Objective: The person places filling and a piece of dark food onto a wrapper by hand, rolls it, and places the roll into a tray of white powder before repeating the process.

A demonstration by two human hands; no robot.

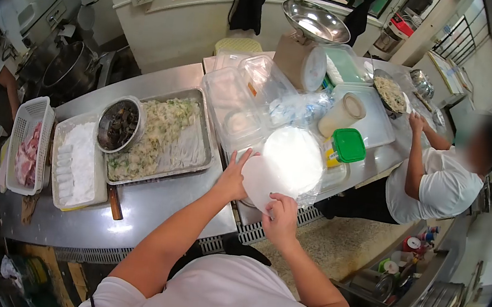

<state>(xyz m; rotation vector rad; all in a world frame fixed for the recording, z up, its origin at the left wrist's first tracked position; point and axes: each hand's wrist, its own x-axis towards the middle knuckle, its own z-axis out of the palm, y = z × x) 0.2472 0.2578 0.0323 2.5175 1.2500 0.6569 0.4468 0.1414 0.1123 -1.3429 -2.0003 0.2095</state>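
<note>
A thin round white wrapper [260, 181] is between my two hands, tilted at the near left edge of a stack of round white wrappers [294, 159]. My left hand [233, 178] grips its left edge, with the fingers pointing away from me. At its lower edge, my right hand [281, 218] pinches it, fingers curled in. Clear plastic film lies around the stack. To the left, a metal tray [209, 130] holds a pale, green-flecked filling [161, 115], with a metal bowl of dark pieces [119, 127] on it.
A white tub [56, 198] holds white powder and pale rolls; a wooden handle [114, 203] lies beside it. A white basket [40, 180] contains raw meat. Behind the stack are plastic containers [228, 99], a scale [299, 62] and a green-lidded jar [348, 145]. A co-worker [432, 185] stands right.
</note>
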